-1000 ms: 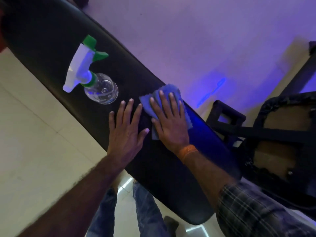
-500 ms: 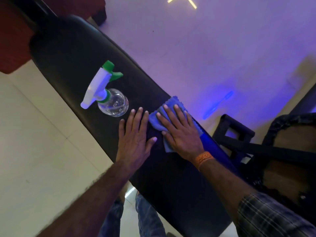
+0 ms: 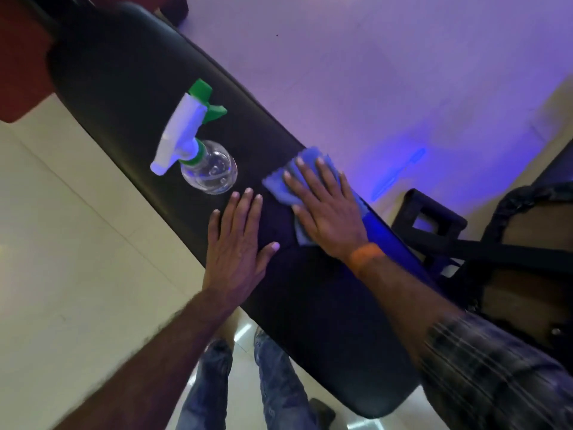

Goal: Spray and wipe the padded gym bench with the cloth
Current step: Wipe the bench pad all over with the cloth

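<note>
The black padded gym bench (image 3: 130,88) runs diagonally from the upper left to the lower right. A blue cloth (image 3: 280,187) lies on its pad, and my right hand (image 3: 328,212) presses flat on it with fingers spread. My left hand (image 3: 237,243) rests flat on the bare pad just left of the cloth, holding nothing. A clear spray bottle (image 3: 207,172) with a white and green trigger head stands on the bench, just beyond my left fingertips.
Pale tiled floor (image 3: 62,274) lies to the left of the bench, and purple-lit floor (image 3: 372,72) to the right. Black gym equipment frames (image 3: 434,225) stand close at the right. My jeans-clad legs (image 3: 273,383) show under the bench.
My right hand has slid the cloth along the pad towards the far end and away from my left hand. My left hand stays flat on the pad. The bottle has not moved.
</note>
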A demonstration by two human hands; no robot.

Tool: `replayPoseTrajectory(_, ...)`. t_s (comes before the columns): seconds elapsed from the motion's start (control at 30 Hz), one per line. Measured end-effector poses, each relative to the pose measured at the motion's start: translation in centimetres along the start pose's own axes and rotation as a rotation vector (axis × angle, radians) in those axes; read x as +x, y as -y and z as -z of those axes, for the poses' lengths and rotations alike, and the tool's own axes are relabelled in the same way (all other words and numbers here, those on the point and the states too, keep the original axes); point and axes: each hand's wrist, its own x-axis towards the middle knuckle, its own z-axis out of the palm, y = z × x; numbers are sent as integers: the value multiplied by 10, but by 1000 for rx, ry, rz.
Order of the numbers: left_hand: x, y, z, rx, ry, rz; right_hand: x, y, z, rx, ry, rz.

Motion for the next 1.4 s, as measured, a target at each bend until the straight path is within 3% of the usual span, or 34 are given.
replayPoseTrajectory(0.1, -5, 6, -3, -10, 0, -17, -4, 26, -11, 55, -29, -152)
replayPoseTrajectory(0.27, -15, 18, 7, -17, 57, -31, -83, 18, -12, 8, 70, 60)
replayPoseTrajectory(0.43, -16, 30, 8, -36, 60, -86, -23, 49, -14, 75, -10, -291)
replayPoseTrajectory(0.53, -19, 32, 13, -64, 76, -98, -82, 83, -25, 84, 25, -204)
replayPoseTrajectory(0.63, -20, 37, 22, -76, 119, -139, -124, 72, -21, 51, 86, -131)
replayPoseTrajectory(0.8, -22, 43, 23, -147, 64, -113, -75, 101, -24, 103, 39, -537)
replayPoseTrajectory(0.97, -21, 27, 33, -372, 117, -9, -104, 141, -17, 311, 71, -475)
replayPoseTrajectory(1.03, -15, 20, 35, -399, 187, 33, -111, 140, -6, 484, -62, -594)
replayPoseTrajectory(1.13, -4, 11, 36, -352, 234, 88, -101, 135, 10, 609, -307, -932)
replayPoseTrajectory(1.27, -4, 9, 35, -385, 224, 69, -79, 124, 17, 694, -261, -1158)
replayPoseTrajectory(1.4, -3, 7, 39, -713, 293, 214, -79, 114, 23, 908, -241, -1330)
